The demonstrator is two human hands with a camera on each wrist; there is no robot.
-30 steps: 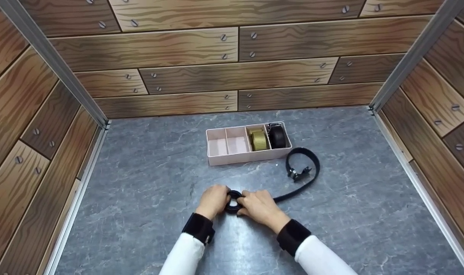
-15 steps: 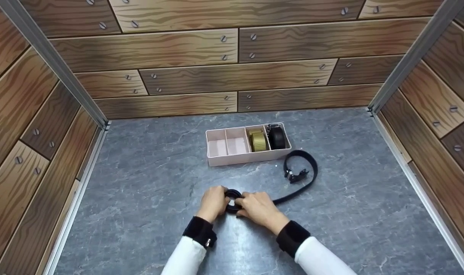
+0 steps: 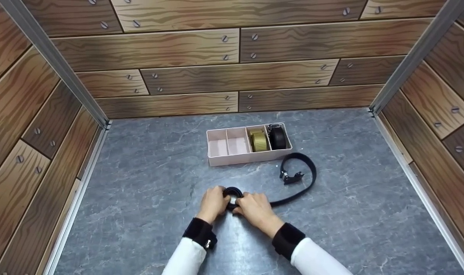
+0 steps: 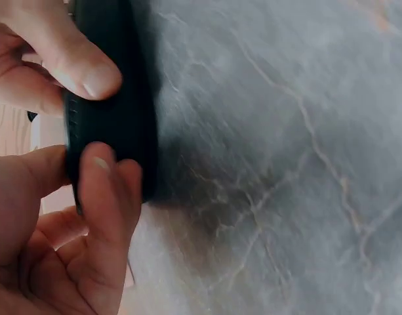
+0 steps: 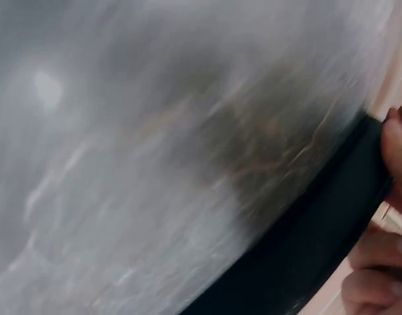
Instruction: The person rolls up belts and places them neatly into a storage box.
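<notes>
A black belt (image 3: 232,190) is partly coiled on the floor between my two hands. My left hand (image 3: 212,202) grips the coil's left side, with fingers bent round its outer edge. On the right side, my right hand (image 3: 255,208) pinches the coil where the loose strap leaves it. That strap runs right and curves up to a dark buckle (image 3: 292,178). In the left wrist view fingers and thumbs press on the belt's flat face (image 4: 115,125). The right wrist view shows the strap (image 5: 299,230) slanting up to fingers at the right edge.
A pale pink tray (image 3: 232,159) with compartments stands beyond my hands. A rolled yellow-green strap (image 3: 259,140) and a rolled black belt (image 3: 278,138) sit in its two right compartments. Wood-patterned walls (image 3: 190,80) enclose the grey marbled floor (image 3: 148,168) at the back and sides.
The loose strap and buckle have slid slightly left and down toward my hands. Both hands stay at the coil, the right one shifting a little left.
</notes>
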